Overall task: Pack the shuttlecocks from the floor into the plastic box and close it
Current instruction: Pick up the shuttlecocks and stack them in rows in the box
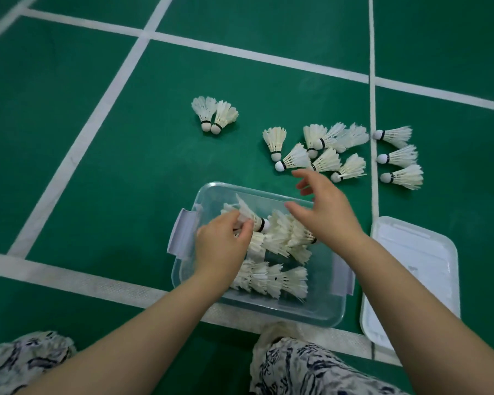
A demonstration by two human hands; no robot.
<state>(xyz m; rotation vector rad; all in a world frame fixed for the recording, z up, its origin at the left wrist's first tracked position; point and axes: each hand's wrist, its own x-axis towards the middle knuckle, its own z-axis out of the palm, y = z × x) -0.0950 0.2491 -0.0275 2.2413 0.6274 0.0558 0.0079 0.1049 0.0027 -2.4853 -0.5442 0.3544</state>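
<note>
the left hand pinches a shuttlecock by its feathers over the part-filled clear plastic box, the right hand hovers released, fingers spread, near loose shuttlecocks on the green floor, with the lid lying rightmost.

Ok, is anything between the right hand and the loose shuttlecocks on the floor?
Nothing visible. The right hand is open over the far rim of the plastic box, and the nearest shuttlecock lies just past its fingertips on bare green floor. The lid lies off to the right, outside that path.
</note>
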